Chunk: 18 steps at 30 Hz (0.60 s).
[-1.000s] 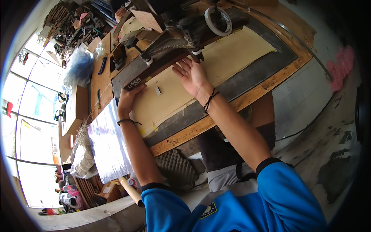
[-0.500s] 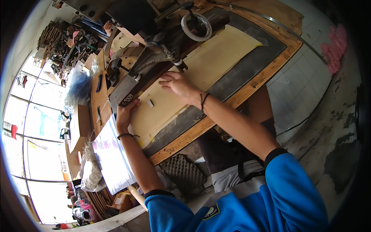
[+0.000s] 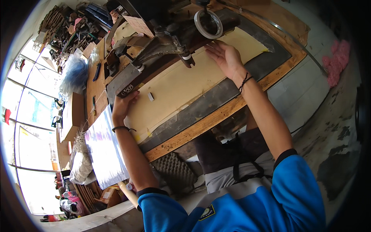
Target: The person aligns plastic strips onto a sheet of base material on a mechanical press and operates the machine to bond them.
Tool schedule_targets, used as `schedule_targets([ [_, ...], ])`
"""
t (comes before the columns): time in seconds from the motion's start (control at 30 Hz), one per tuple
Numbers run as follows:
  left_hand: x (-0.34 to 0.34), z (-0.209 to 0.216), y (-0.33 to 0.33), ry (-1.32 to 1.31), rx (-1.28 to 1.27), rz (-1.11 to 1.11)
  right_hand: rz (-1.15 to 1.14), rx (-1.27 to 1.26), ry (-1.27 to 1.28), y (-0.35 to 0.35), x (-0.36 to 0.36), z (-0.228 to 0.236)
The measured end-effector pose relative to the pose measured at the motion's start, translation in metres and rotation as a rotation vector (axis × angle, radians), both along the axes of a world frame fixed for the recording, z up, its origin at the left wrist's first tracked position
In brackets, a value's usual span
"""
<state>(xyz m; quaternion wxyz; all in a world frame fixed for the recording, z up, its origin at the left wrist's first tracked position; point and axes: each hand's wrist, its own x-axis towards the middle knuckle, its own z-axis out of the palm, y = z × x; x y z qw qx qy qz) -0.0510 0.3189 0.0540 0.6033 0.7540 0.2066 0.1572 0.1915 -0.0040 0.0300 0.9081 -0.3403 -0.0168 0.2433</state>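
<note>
A long dark bar [image 3: 154,73] runs slantwise above a pale yellow sheet [image 3: 176,92]. My left hand [image 3: 123,106] is closed around the bar's near left end, its fingertips showing on the sheet side. Farther right, my right hand [image 3: 228,58] is open, fingers stretched toward the bar's lower edge near a white tape-like ring [image 3: 208,24]; whether they touch the bar I cannot tell. A small grey rectangular piece [image 3: 150,96] lies on the sheet close to my left hand. Dark metal clamp arms [image 3: 168,40] with white-tipped screws reach over the bar.
The sheet rests on a dark grey board [image 3: 208,94] edged by a wooden rail [image 3: 185,138]. Left of it are a shiny sheet [image 3: 106,149], a blue cutter [image 3: 97,72] and bundled clear plastic [image 3: 74,77]. A pink bundle [image 3: 336,62] sits at the far right.
My right hand has moved right and away along the bar, from the sheet's middle to near the white ring. My left hand stays at the bar's end. The view has shifted slightly.
</note>
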Motion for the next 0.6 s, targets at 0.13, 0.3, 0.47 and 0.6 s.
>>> schedule_targets([
  [0.13,0.002,0.000,0.002,0.031,-0.044,0.013,-0.108,-0.521,-0.570,0.024,-0.016,-0.020],
  [0.3,0.001,-0.001,-0.001,0.024,0.017,0.025,-0.241,-1.023,-1.101,0.031,-0.023,-0.025],
  [0.47,0.000,-0.002,0.001,0.008,0.025,0.042,-0.248,-0.774,-0.841,0.030,-0.031,-0.017],
  [0.6,0.002,-0.001,0.000,0.007,-0.019,0.061,-0.030,-0.912,-1.028,0.026,-0.014,-0.023],
])
